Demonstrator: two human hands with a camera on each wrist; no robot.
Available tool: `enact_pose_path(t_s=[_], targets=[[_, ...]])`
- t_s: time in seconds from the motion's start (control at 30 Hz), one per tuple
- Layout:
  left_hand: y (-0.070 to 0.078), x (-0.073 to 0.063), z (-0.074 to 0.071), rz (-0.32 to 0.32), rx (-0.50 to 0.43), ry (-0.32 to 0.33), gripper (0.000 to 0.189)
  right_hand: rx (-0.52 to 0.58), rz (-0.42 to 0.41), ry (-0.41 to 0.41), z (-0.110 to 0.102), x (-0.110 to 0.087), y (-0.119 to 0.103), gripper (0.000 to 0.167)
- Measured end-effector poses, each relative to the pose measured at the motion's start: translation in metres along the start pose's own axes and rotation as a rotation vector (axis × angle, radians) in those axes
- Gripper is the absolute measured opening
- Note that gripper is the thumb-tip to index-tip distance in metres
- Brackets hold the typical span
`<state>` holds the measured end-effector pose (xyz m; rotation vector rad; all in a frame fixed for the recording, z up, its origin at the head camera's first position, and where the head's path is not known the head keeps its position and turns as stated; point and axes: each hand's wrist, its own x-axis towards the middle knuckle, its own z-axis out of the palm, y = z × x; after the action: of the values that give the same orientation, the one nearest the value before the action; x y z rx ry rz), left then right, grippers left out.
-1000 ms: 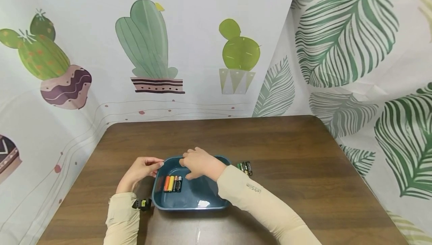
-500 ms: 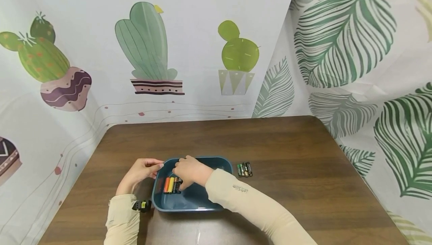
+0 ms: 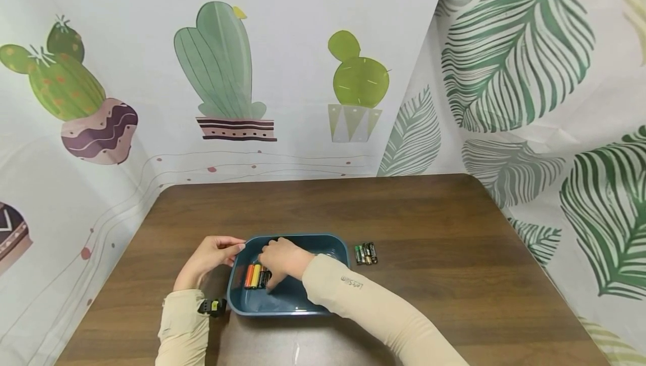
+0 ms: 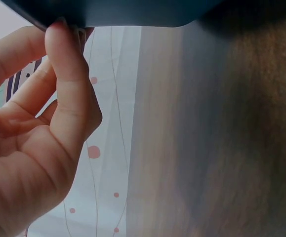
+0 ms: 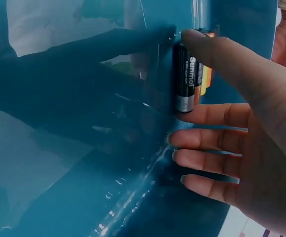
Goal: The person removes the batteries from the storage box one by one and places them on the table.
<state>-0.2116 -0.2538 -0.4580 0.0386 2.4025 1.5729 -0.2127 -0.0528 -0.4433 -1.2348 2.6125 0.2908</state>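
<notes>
A blue tray (image 3: 287, 300) stands on the wooden table, with a row of batteries (image 3: 253, 276), orange, yellow and black, lying side by side in its left part. My left hand (image 3: 208, 258) pinches the tray's far left corner at the rim, thumb against fingers in the left wrist view. Inside the tray, my right hand (image 3: 284, 258) is at the right end of the row. In the right wrist view its thumb and index finger hold the two ends of a black battery (image 5: 185, 79), and the other fingers stretch out beside it. The hand covers part of the row in the head view.
Several more batteries (image 3: 365, 253) lie together on the table (image 3: 429, 276), just right of the tray. A cloth wall (image 3: 298, 74) printed with cacti and leaves rises behind the table's far edge. The left wrist bears a dark strapped device (image 3: 212, 307).
My right hand has moved left and nearer within the tray, from beside the row of batteries to its rightmost black battery. My left hand stays at the rim.
</notes>
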Motion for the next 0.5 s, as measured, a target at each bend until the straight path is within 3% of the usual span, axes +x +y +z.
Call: enact_pose_path(t_s=[0.5], targets=[[-0.0008,-0.0005,-0.0011,0.032,0.034,-0.015,0.031,-0.041,0.001,0.016,-0.0004,0.0032,-0.0044,0.066]])
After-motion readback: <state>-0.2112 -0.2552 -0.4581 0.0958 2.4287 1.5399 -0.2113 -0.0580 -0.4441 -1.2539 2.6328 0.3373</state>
